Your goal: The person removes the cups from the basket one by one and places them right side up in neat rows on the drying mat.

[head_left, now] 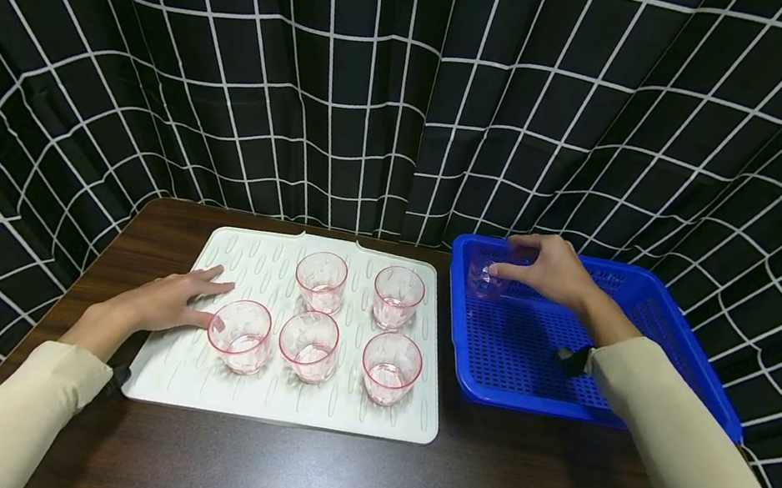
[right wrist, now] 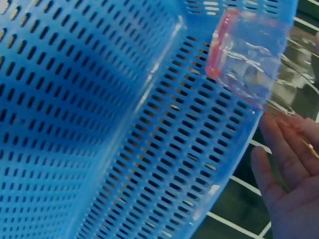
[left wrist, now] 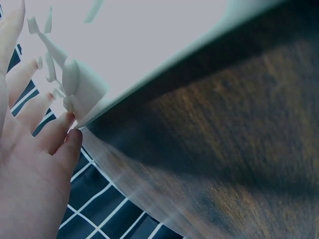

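Several clear, pink-tinted glasses stand upright on a white draining mat (head_left: pixel 190 370). My left hand (head_left: pixel 158 302) rests over the mat's left side with its fingers spread, and the thumb tip is at the rim of the nearest glass (head_left: pixel 244 344). The left wrist view has that hand (left wrist: pixel 35 144) along the mat's edge, fingers extended. At the back left corner of the blue basket (head_left: pixel 461 356), my right hand (head_left: pixel 550 269) holds another pink-tinted glass (head_left: pixel 484 282) between thumb and fingers. In the right wrist view this glass (right wrist: pixel 254 62) shows against the perforated basket wall, partly beyond its edge.
Brown wood-grain tabletop (head_left: pixel 355 483) lies under the mat and the basket, which stand side by side with a narrow gap. A black curtain (head_left: pixel 398 93) with a white grid surrounds the table at the back and sides. The basket's rim stands higher than the mat.
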The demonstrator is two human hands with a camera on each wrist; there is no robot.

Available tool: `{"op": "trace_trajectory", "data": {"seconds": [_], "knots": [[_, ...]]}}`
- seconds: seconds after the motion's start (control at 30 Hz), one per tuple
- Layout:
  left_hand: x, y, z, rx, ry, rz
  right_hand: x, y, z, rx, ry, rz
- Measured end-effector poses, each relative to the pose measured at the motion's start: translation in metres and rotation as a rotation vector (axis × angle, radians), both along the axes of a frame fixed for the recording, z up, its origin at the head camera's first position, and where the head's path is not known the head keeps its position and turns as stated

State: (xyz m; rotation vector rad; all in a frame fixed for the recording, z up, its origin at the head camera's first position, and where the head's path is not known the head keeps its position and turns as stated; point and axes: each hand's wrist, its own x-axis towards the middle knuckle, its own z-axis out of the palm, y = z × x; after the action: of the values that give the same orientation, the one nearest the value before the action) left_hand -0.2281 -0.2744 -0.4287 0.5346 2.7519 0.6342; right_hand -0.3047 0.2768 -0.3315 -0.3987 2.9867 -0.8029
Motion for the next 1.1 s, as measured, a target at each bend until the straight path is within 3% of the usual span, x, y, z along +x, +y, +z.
{"op": "trace_trajectory", "data": {"seconds": [0.2, 0.53, 0.77, 1.1], "knots": [[0.001, 0.001, 0.001, -0.002, 0.005, 0.002, 0.002, -0.002, 0.012, -0.063, 0.087, -0.041], [0.001, 0.001, 0.000, -0.002, 0.005, -0.002, 0.002, -0.012, 0.019, -0.169, 0.216, -0.071], [0.002, 0.004, 0.001, 0.011, 0.020, -0.022, 0.002, -0.032, 0.024, -0.204, 0.259, -0.020], [0.004, 0.003, 0.003, 0.006, 0.030, -0.016, 0.007, -0.078, 0.037, -0.236, 0.246, 0.070]]}}
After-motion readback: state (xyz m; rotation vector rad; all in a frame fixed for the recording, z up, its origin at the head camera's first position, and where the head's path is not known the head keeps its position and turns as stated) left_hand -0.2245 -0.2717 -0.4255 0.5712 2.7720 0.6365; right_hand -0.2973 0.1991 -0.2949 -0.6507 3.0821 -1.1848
